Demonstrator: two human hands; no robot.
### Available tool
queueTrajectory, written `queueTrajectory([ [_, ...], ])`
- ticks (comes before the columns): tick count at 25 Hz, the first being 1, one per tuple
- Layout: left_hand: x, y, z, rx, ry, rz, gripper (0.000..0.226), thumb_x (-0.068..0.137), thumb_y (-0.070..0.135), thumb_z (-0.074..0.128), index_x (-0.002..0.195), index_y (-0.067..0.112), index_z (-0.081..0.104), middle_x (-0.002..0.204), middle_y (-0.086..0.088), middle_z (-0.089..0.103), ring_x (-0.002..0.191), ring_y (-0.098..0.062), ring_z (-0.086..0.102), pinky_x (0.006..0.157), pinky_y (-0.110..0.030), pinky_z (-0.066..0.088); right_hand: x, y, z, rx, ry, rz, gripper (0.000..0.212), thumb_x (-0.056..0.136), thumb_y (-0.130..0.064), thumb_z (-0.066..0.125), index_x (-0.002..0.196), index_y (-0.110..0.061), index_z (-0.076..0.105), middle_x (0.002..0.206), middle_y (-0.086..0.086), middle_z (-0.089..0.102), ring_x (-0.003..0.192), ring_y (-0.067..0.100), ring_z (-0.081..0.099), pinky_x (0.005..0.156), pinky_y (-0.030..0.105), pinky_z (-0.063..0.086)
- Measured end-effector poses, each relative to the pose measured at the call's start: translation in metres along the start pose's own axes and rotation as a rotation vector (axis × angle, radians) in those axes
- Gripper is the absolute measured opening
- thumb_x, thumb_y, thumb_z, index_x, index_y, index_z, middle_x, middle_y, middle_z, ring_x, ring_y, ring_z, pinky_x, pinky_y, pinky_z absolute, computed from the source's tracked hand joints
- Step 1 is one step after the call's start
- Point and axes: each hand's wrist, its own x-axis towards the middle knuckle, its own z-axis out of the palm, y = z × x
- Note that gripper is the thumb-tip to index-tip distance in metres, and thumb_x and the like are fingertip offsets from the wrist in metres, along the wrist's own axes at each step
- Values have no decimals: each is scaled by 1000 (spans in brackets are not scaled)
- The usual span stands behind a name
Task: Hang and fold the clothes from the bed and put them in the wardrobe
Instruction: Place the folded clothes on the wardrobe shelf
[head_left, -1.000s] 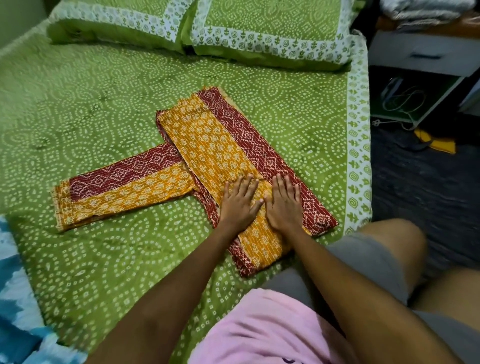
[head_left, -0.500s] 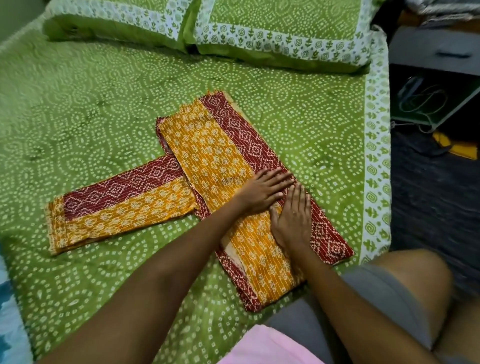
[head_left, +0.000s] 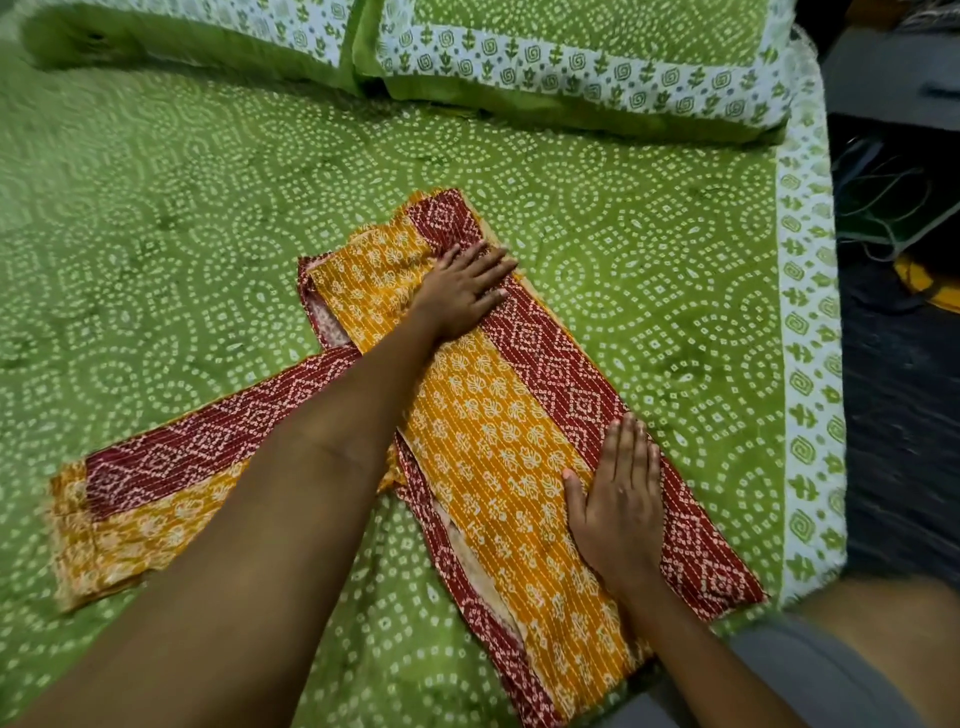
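Note:
A yellow and maroon printed garment (head_left: 498, 426) lies partly folded on the green bed (head_left: 156, 234), its body a long strip running from the middle toward the near right. One sleeve (head_left: 156, 488) sticks out flat to the left. My left hand (head_left: 460, 293) lies flat, fingers straight, pressing the far end of the strip. My right hand (head_left: 618, 499) presses flat on the near part, at the seam between yellow and maroon. Neither hand grips the cloth.
Two green pillows (head_left: 571, 62) with white printed borders lie at the head of the bed. The bed's right edge (head_left: 810, 364) has a white border; past it are dark floor, a grey cabinet (head_left: 893, 78) and cables. My knee (head_left: 883, 634) is at the near right.
My left hand has slid up the garment from beside my right hand to the far end. My right hand has stayed on the near part. The camera has moved closer.

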Motion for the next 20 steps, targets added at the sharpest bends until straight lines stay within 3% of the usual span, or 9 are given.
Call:
queueTrajectory([
  [7,10,-39,-14,-2,-20,-222,55,100,48,12,150,24,5,158,0,2,146,-18,-4,116,-39,-6,5,-3,-5,-51,-81,17,79,92,-51,19,144,7,15,151,25,20,140,34,22,115,39,5],
  [9,-1,-28,-11,-33,-17,-321,58,100,49,11,150,21,4,158,-2,-1,146,-20,-5,117,-40,-6,6,-13,-14,-44,-74,74,81,89,-53,13,143,7,5,153,24,9,143,33,11,115,38,-3],
  [11,-17,-13,-6,-68,-16,-398,61,99,50,11,150,17,2,158,-5,-3,145,-22,-7,117,-41,-4,17,-40,-17,9,-107,127,82,88,-57,4,140,4,-11,153,22,-10,142,28,-12,114,37,-14],
  [13,-39,4,-1,-86,-27,-421,65,99,52,12,150,14,0,158,-6,-3,145,-23,-7,119,-42,-2,31,-76,-14,90,-174,-24,79,88,-58,0,141,-1,-17,152,16,-21,138,24,-23,111,35,-20],
  [16,-75,5,8,-24,-1,-395,64,98,54,13,150,20,0,158,-3,-2,145,-22,-5,117,-42,-4,41,-97,-3,124,-221,-326,76,87,-60,-7,145,-10,-15,154,9,-19,143,20,-17,113,33,-16],
  [20,-112,-48,0,-74,30,-533,58,99,51,14,150,27,4,159,1,-1,146,-20,-5,116,-45,-6,30,-66,4,70,-171,-137,86,85,-66,-5,148,-7,-8,156,11,-13,143,20,-15,114,34,-14],
])
